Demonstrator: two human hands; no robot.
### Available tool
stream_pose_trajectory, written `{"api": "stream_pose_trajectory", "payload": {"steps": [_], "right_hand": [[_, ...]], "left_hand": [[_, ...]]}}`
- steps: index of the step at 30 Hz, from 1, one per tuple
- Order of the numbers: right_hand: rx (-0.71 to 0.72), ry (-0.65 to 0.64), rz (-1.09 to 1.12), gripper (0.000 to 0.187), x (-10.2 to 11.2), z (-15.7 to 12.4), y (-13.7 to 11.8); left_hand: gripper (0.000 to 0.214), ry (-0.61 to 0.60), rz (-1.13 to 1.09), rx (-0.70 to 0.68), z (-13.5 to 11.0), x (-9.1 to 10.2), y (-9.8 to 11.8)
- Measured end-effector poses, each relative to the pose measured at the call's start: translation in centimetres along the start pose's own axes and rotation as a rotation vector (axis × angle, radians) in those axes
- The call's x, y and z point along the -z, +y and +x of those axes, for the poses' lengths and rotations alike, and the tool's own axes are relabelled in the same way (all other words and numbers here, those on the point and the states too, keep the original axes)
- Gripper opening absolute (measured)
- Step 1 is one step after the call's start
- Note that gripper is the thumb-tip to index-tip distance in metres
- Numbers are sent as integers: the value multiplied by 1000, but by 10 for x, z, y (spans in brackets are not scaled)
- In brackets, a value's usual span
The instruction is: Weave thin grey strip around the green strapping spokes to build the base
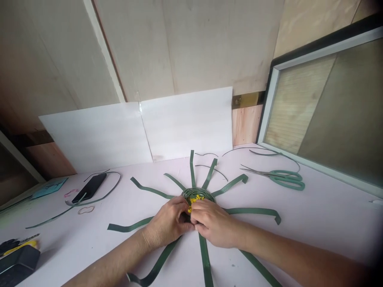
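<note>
A small round weaving of dark green flat strips (198,192) lies on the table, its long strip ends fanning out on all sides like spokes. Several small yellow pieces (196,198) sit in its middle. My left hand (172,219) is closed at the near left side of the weaving, thumb and fingers pinched on its edge. Close against it, my right hand (214,223) is closed on the near right side of the same edge. The fingertips meet there, and the exact strip between them is hidden.
Green-handled scissors (284,178) lie at the right, near thin loose strips and a framed pane (326,107). At the left are a black phone (89,187), a curled strip, a rubber band (86,210) and a black object (19,263). White boards (187,123) lean behind.
</note>
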State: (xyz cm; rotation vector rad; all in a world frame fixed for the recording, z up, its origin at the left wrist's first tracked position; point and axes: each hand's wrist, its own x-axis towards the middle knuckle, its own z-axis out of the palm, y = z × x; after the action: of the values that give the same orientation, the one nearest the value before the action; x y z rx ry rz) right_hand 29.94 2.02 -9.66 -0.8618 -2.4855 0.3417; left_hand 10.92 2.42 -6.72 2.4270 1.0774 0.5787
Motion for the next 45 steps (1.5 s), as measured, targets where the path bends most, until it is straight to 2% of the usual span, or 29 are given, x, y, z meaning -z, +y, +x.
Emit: {"api": "stream_pose_trajectory", "payload": {"steps": [5,8,11,14,17,19,23,26,30,32,34,41,45], "right_hand": [[1,3,-124,13,1,-2,-8],[-16,62,-79,15,-2,-3,-7],[-68,125,74,21,-1,-1,-4],[-215,127,368,20,6,3,2],[-347,248,543,13,15,7,7],[-333,287,484,9,18,10,10],[-262,152,340,15,17,11,11],[-240,139,309,14,16,9,11],[-48,38,319,28,19,4,16],[22,-27,298,27,20,2,20],[34,-45,288,23,19,2,23],[-95,121,444,22,10,6,24],[-124,192,386,28,10,9,21]], "left_hand": [[12,46,36,-24,-6,-7,7],[6,38,53,-27,-5,-7,7],[10,45,77,1,-2,-9,9],[15,55,79,56,1,-12,12],[19,66,46,80,0,-14,14],[19,74,20,71,-2,-15,13],[18,96,-20,40,-5,-17,9],[18,111,-22,36,-6,-19,6],[16,126,-7,40,-5,-20,6],[15,135,-15,42,-5,-20,6],[15,142,-30,51,-7,-20,6],[18,169,-95,72,-9,-22,3],[18,177,-91,61,-8,-23,2]]}}
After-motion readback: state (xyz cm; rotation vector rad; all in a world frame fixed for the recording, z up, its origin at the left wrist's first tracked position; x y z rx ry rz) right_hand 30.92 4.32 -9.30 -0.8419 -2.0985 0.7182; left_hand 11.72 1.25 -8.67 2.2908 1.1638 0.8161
